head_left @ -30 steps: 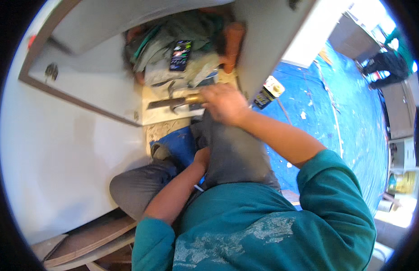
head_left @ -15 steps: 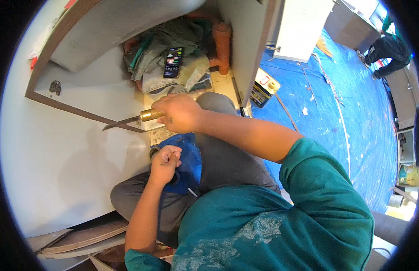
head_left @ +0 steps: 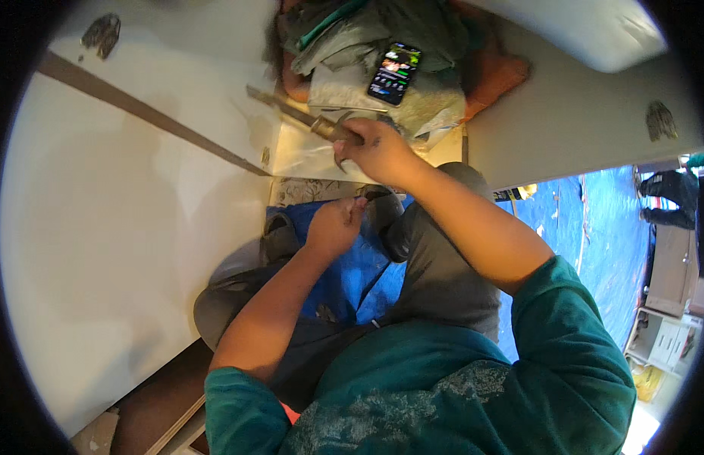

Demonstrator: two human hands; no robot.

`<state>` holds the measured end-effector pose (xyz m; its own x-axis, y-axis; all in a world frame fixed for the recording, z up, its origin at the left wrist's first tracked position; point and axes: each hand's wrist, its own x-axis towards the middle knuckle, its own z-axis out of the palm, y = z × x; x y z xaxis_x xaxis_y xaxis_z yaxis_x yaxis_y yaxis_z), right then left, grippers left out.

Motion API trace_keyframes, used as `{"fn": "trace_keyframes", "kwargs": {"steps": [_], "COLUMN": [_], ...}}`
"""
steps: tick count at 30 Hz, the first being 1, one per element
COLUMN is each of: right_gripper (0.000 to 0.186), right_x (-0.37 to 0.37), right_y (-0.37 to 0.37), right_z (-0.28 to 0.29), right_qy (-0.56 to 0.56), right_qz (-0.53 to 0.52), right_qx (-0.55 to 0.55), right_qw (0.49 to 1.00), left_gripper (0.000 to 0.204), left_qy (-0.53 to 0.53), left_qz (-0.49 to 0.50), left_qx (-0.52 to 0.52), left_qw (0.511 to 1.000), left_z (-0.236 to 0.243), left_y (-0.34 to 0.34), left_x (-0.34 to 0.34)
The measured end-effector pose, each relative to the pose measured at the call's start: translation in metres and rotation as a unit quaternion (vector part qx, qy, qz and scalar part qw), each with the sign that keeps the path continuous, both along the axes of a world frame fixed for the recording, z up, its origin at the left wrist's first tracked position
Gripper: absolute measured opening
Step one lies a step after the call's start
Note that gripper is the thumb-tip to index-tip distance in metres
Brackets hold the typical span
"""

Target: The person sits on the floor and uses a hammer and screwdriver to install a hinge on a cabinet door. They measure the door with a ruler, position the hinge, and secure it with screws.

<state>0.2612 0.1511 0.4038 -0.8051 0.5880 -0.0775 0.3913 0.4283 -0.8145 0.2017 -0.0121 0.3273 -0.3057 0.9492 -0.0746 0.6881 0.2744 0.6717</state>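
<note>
My right hand [head_left: 382, 152] is wrapped round the handle of a chisel [head_left: 291, 111], which has a brass-coloured collar and a dark blade pointing to the upper left. It is held in the opening of a white cabinet. Curved dark metal shows close by the fingers; what it belongs to is hidden. Lower and to the left, my left hand [head_left: 337, 226] is curled closed above the blue sheet between my legs. Whatever lies inside its fingers, if anything, cannot be seen. Beyond the chisel a lit phone [head_left: 395, 74] rests on a crumpled heap of cloths [head_left: 344, 57].
A white cabinet panel [head_left: 124, 227] stands at my left, a side wall [head_left: 572, 129] with a metal hinge fitting [head_left: 660, 121] at my right. Orange pipe [head_left: 500, 80] runs behind the cloths. Blue sheeting [head_left: 564, 220] covers the floor, where another person [head_left: 670, 197] stands far right.
My view has shifted closer into the cabinet. The chisel blade has swung from pointing left and down to pointing up and left. My left hand stays curled.
</note>
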Motion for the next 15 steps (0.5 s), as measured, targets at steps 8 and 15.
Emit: {"fn": "trace_keyframes", "kwargs": {"steps": [8, 15], "right_gripper": [0.018, 0.024], "right_x": [-0.033, -0.037], "right_y": [-0.024, -0.042], "right_z": [0.005, -0.003], "right_qy": [0.067, 0.114], "right_qz": [0.049, -0.016], "right_qx": [-0.212, -0.373], "right_qw": [0.974, 0.921], "left_gripper": [0.039, 0.087], "left_qy": [-0.196, -0.617], "left_qz": [-0.171, 0.018], "left_qx": [-0.132, -0.15], "left_qw": [0.957, 0.772], "left_z": [-0.066, -0.028], "left_y": [-0.05, -0.033], "left_x": [0.077, 0.12]}}
